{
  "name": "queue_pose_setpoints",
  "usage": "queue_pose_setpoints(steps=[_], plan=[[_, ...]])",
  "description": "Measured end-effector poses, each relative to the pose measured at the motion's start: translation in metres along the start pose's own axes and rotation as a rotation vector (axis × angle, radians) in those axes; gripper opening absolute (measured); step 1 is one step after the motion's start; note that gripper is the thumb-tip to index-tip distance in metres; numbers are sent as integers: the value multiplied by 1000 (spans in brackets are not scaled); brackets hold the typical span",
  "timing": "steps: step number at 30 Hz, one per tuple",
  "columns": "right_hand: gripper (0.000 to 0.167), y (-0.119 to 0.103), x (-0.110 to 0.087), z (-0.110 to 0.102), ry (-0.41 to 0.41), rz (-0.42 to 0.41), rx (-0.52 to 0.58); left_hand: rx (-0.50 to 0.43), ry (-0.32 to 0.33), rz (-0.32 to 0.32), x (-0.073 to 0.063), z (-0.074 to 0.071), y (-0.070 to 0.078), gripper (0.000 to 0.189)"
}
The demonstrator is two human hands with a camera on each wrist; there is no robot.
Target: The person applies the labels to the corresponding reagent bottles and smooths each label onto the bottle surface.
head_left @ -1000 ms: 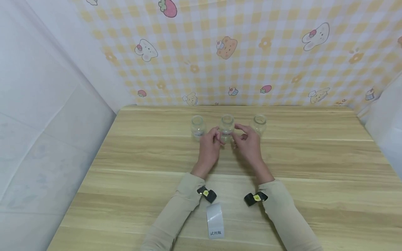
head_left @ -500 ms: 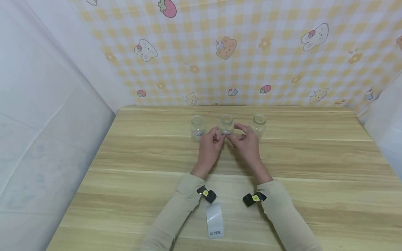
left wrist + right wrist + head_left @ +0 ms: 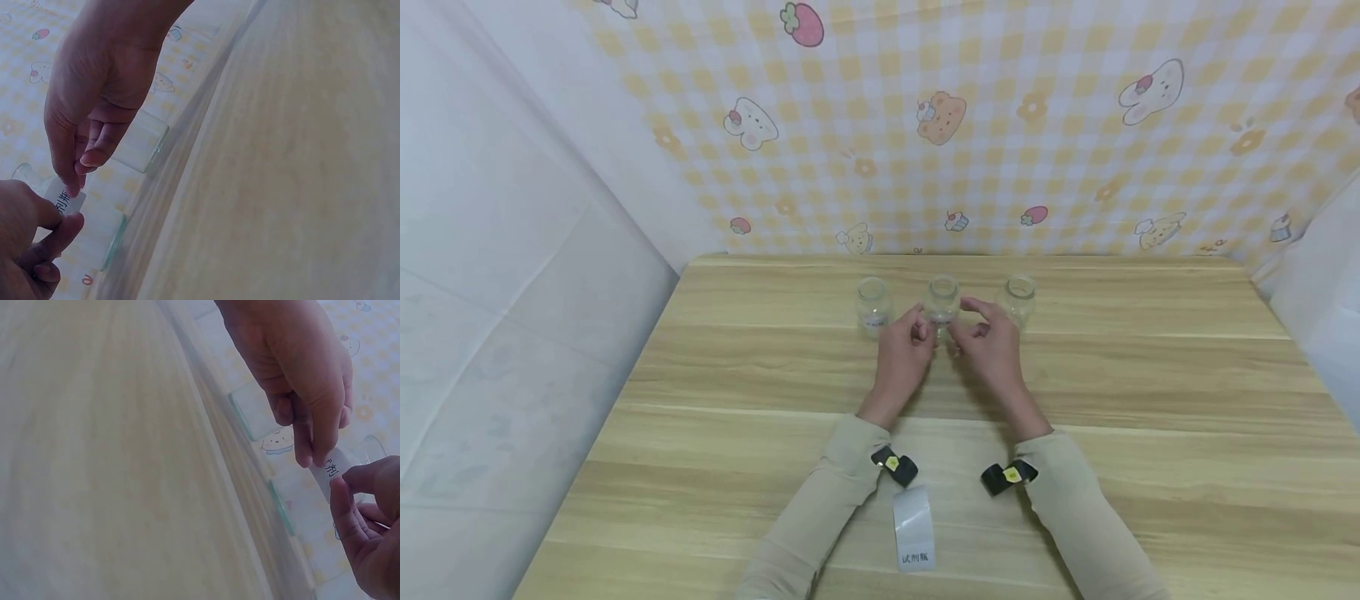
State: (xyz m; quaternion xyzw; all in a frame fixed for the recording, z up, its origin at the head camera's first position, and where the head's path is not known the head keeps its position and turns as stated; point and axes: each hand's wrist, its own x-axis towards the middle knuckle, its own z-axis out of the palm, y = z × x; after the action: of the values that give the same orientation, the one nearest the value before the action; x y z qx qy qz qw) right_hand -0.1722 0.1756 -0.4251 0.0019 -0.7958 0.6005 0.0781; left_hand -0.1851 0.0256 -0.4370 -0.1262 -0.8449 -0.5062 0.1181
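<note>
We counted three small clear glass jars in a row near the far edge of the wooden table point(image 3: 1150, 400): a left jar point(image 3: 872, 304), a middle jar point(image 3: 942, 300) and a right jar point(image 3: 1019, 298), all upright and set apart from one another. Our two hands met at the middle one. Our left hand point(image 3: 901, 360) and our right hand point(image 3: 992, 350) each pinched an end of one small white label point(image 3: 65, 199) between thumb and fingertips, holding it against the front of the middle jar; the wrist views showed printed characters on it. The left jar already carried one label of its own, while the right jar's front we could not make out. One strip of white backing paper point(image 3: 913, 528) with printed characters lay flat on the near part of the table, between our two beige sleeves. Each wrist bore one black strap with a yellow mark, two in all. Behind the table hung one yellow checked backdrop point(image 3: 1000, 125) with cartoon animals and strawberries.
</note>
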Motion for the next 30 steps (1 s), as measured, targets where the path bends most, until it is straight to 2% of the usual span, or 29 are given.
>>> queue_pose_setpoints(steps=[11,22,30], plan=[[43,0,0,1,14,-16,5,10,14,17,-1,-1,1,38],[48,1,0,3,23,-6,-19,46,22,29,-2,-2,1,42],[47,1,0,3,31,-37,-18,60,26,47,0,-4,0,42]])
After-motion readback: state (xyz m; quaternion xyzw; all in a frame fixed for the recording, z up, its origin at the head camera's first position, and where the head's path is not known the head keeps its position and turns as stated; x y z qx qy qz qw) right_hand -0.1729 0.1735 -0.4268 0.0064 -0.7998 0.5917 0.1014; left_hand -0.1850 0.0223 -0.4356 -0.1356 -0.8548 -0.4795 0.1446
